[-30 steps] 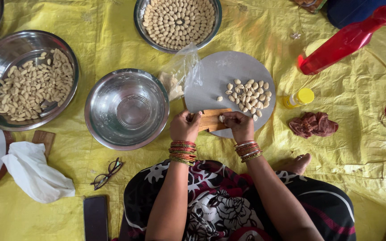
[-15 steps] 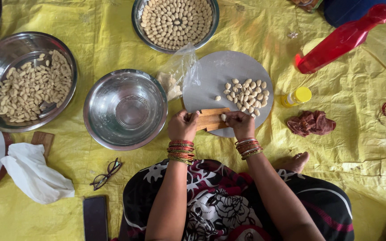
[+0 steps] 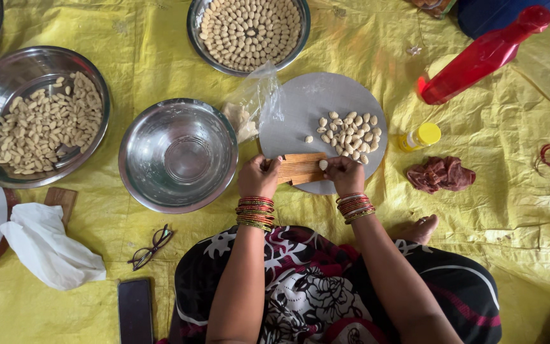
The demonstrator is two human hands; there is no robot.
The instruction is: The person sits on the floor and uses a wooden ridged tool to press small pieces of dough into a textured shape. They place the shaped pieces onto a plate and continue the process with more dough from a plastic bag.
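My left hand (image 3: 259, 176) grips the left end of a small ridged wooden board (image 3: 300, 167) that lies on the near edge of a round grey plate (image 3: 300, 108). My right hand (image 3: 345, 174) rests on the board's right end, its thumb and fingers pressing a small pale dough piece (image 3: 323, 165). A pile of shaped dough pieces (image 3: 350, 130) lies on the plate just beyond the board. Both wrists wear stacked bangles.
An empty steel bowl (image 3: 178, 155) sits left of my hands; a steel bowl of shaped pieces (image 3: 36, 118) is far left, another (image 3: 249, 28) at the top. Plastic bag with dough (image 3: 249, 111), red bottle (image 3: 482, 57), yellow-capped jar (image 3: 419, 136), brown cloth (image 3: 440, 173), glasses (image 3: 151, 247), phone (image 3: 135, 310).
The right hand has slid a dough piece along the ridged board toward its right end. The left hand keeps its hold on the board.
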